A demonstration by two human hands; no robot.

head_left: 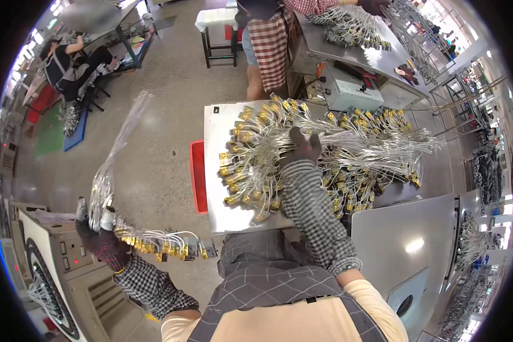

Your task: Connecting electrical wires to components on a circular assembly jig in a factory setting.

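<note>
My left hand point(102, 236), in a dark glove, is closed round a bundle of white cables point(104, 185). Its pale loose ends rise blurred over the floor, while the yellow-wrapped connectors point(162, 246) hang out to the right. On the table lies a large heap of similar cables point(353, 142), with yellow connectors fanned along its edges. My gloved right hand point(303, 147) is down on the left part of this heap. Its thumb and fingers straddle a cable bundle and look closed on it, though the cables and glove partly hide the fingertips.
A beige machine with a round dark-rimmed opening point(51, 288) stands at lower left. A red bin point(198, 176) sits beside the table point(214, 128). Ahead, a person in a checked apron point(269, 48) works at another table with cables. Another person point(68, 65) sits at far left.
</note>
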